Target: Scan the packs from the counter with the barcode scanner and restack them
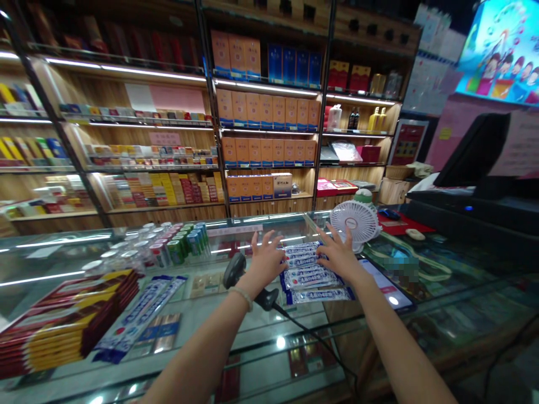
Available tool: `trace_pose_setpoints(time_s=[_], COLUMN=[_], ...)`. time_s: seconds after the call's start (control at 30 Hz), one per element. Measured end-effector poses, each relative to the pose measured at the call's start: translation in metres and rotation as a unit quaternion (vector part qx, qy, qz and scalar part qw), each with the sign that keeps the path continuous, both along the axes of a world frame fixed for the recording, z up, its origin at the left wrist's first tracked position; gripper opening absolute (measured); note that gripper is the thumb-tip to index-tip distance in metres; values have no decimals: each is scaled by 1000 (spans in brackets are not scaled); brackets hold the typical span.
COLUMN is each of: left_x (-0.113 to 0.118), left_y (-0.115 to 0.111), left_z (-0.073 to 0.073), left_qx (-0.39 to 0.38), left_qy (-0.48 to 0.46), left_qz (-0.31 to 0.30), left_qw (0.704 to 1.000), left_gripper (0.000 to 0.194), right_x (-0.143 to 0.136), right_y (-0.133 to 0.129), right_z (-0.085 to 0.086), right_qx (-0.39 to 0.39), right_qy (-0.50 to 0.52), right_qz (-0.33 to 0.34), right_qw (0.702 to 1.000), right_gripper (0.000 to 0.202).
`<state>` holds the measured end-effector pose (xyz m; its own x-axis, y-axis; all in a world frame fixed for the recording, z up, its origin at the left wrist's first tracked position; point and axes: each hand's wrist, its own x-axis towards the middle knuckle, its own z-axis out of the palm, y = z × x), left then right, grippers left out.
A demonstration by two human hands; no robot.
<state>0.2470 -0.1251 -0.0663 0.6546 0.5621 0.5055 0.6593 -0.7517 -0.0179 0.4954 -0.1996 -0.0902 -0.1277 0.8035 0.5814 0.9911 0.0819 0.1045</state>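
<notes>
Several long blue-and-white packets (311, 278) with printed characters lie side by side on the glass counter. At their left ends is my left hand (266, 259), fingers spread and the thumb side touching the packets. My right hand (339, 257) rests against their right ends, its fingers also apart. Neither hand is closed around a packet. Beside my left wrist stands a black barcode scanner (236, 270), partly behind my forearm, its cable running toward me. Right of my right hand lies a phone (389, 287) with a lit screen, partly covered by my forearm.
To the left are more blue-and-white packets (141, 314), a stack of red-and-yellow wrapped packs (63, 320) and rows of small containers (162, 247). A white fan (354, 223) stands behind my right hand; a black monitor (475, 148) is at right. Stocked shelves (269, 132) line the wall.
</notes>
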Motion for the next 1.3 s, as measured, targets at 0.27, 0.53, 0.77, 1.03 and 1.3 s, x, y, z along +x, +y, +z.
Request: trace_pose_setpoints(time_s=[0.27, 0.53, 0.77, 1.03, 1.3], left_x=[-7, -61, -129, -167, -166], left_y=[6, 13, 22, 30, 32], left_z=[17, 60, 70, 55, 33], left_qx=[-17, 19, 44, 59, 129], left_qy=[-20, -64, -79, -92, -116], left_qz=[11, 63, 129, 160, 147], left_qw=[1000, 996, 988, 981, 974], left_gripper=[4, 1, 5, 10, 17], right_x=[-7, -42, -108, -153, -158], right_y=[0, 24, 55, 79, 80], right_z=[26, 53, 61, 48, 34], right_qx=[-9, 44, 63, 72, 69], right_qy=[14, 45, 84, 128, 215], right_qz=[5, 51, 102, 126, 124], right_qw=[1000, 997, 989, 981, 966], right_gripper=[6, 11, 17, 19, 25])
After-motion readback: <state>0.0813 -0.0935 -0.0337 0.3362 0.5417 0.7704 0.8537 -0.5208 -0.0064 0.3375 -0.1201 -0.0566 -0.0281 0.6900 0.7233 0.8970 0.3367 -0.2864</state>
